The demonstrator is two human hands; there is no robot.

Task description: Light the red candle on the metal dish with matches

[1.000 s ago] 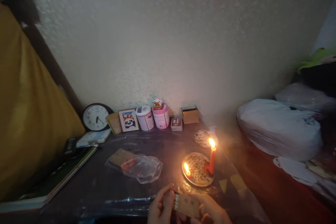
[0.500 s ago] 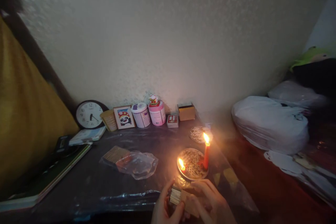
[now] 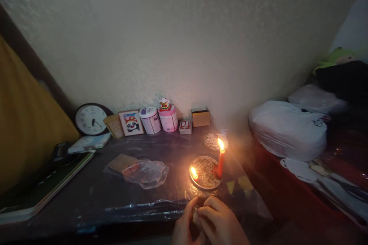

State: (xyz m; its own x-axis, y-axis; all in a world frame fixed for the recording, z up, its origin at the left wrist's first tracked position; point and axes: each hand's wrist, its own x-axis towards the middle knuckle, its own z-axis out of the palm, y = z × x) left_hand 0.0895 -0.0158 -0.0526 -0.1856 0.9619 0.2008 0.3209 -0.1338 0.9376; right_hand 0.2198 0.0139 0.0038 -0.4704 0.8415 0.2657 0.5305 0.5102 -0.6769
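Observation:
At the bottom centre, my left hand is closed around a small matchbox, mostly hidden by fingers. Curled over the same box from the right, my right hand presses its fingertips to it; whether they pinch a single match is hidden. Just beyond both hands lies a round plate strewn with used matches. A small flame burns at the plate's left side. On its right side a red candle stands lit, leaning slightly.
Behind the candle is another plate of matchsticks. A clear plastic bag lies left. Along the wall stand a clock, a panda picture, two canisters, a red-and-white box and a yellow box. White bags sit right.
My right hand has drawn in against my left, covering the matchbox, whose row of matches showed before. The whole view has shifted slightly.

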